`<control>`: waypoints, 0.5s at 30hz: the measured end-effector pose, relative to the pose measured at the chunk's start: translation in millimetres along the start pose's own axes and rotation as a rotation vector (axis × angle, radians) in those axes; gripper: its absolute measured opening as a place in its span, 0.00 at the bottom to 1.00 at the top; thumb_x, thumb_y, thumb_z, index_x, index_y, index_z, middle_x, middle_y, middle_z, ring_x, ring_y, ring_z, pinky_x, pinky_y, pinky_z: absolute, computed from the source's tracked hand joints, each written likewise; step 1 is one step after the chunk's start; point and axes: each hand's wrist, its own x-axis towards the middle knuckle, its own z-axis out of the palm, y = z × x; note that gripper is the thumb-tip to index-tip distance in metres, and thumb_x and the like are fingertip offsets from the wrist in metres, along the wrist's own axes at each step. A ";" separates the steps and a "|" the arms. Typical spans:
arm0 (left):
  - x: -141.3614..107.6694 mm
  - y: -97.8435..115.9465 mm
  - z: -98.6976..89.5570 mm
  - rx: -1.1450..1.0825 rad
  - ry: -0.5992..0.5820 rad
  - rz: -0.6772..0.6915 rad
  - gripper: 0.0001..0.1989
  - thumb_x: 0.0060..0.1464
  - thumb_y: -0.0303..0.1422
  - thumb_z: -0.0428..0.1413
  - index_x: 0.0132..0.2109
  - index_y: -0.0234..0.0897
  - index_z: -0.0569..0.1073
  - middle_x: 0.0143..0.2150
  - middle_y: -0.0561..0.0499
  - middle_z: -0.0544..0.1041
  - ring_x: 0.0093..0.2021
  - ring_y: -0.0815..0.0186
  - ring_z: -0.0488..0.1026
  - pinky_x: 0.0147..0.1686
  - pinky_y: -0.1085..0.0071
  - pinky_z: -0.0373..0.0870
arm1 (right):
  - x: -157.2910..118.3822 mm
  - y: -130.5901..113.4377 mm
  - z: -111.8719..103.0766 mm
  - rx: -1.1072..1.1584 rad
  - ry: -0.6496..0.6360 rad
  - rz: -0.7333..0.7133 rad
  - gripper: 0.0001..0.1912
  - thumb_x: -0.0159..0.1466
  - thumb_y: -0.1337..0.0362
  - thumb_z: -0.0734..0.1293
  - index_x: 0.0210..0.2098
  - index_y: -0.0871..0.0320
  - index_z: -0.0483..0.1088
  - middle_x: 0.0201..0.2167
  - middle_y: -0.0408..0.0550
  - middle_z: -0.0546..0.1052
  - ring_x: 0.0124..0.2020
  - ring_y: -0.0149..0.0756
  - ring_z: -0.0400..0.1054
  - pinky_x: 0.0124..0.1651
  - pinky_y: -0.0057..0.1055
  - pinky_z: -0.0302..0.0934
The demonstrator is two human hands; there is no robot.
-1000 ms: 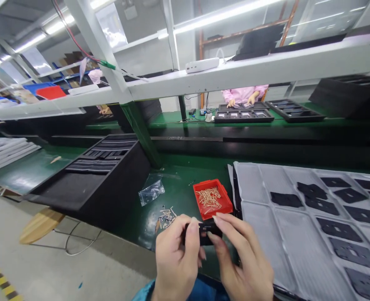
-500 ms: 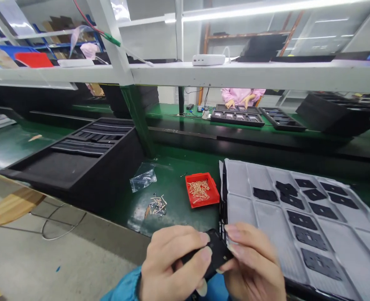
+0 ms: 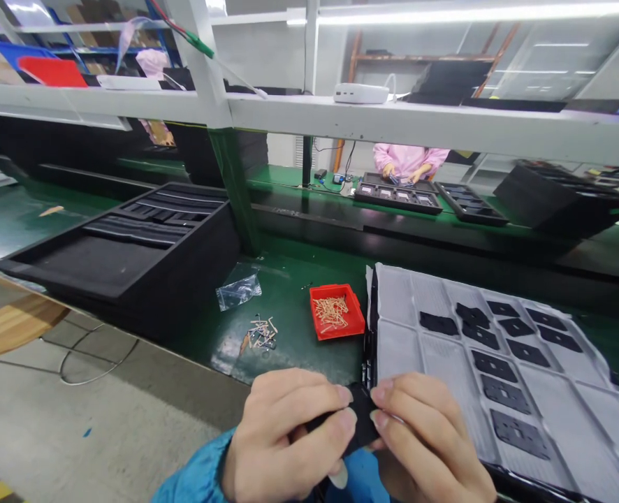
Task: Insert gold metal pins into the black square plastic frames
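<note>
While the left hand (image 3: pixel 283 436) and right hand (image 3: pixel 425 436) pinch a small black piece (image 3: pixel 362 412) between them, its long axis runs crosswise, a gray sheet (image 3: pixel 398 342) just beyond the right hand.

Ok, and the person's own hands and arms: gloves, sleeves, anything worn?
The left hand and right hand are bare: no gloves, and no ring or watch shows. A bright blue sleeve with a slight sheen covers the left forearm. More blue cloth shows below the hands.
</note>
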 end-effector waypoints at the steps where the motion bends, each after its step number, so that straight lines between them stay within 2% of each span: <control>1: -0.9 0.3 -0.5 -0.006 -0.006 -0.007 0.08 0.69 0.29 0.54 0.41 0.33 0.77 0.38 0.48 0.85 0.37 0.67 0.83 0.37 0.72 0.82 | 0.5 0.4 -0.1 0.002 0.002 -0.012 0.13 0.64 0.78 0.69 0.25 0.61 0.71 0.32 0.46 0.80 0.37 0.35 0.78 0.32 0.32 0.75; 6: -0.9 2.3 -2.7 -0.038 -0.033 -0.017 0.11 0.72 0.31 0.50 0.43 0.33 0.76 0.37 0.47 0.84 0.34 0.67 0.82 0.35 0.72 0.81 | 4.8 -0.6 6.4 0.020 0.087 -0.053 0.17 0.66 0.77 0.68 0.22 0.61 0.68 0.30 0.43 0.78 0.34 0.30 0.75 0.28 0.28 0.71; 9: 0.1 3.5 0.5 -0.107 -0.035 -0.049 0.12 0.73 0.33 0.50 0.43 0.33 0.75 0.36 0.46 0.84 0.32 0.67 0.81 0.33 0.72 0.80 | 6.5 -3.3 10.0 0.029 0.074 -0.036 0.18 0.67 0.76 0.68 0.21 0.60 0.67 0.29 0.41 0.78 0.32 0.29 0.74 0.26 0.27 0.70; 13: -4.1 5.2 10.4 -0.252 0.055 -0.162 0.09 0.71 0.31 0.53 0.43 0.34 0.77 0.34 0.46 0.82 0.31 0.67 0.80 0.30 0.74 0.78 | 5.4 -9.1 8.4 -0.018 0.124 -0.016 0.17 0.64 0.77 0.71 0.21 0.60 0.67 0.28 0.40 0.77 0.30 0.28 0.73 0.23 0.26 0.68; 15: -6.2 6.5 13.4 -0.278 0.095 -0.205 0.07 0.69 0.29 0.54 0.43 0.33 0.77 0.35 0.46 0.82 0.32 0.67 0.81 0.30 0.74 0.78 | 3.5 -12.5 3.3 -0.030 0.099 0.008 0.15 0.61 0.79 0.72 0.23 0.61 0.68 0.30 0.40 0.78 0.30 0.28 0.74 0.24 0.27 0.68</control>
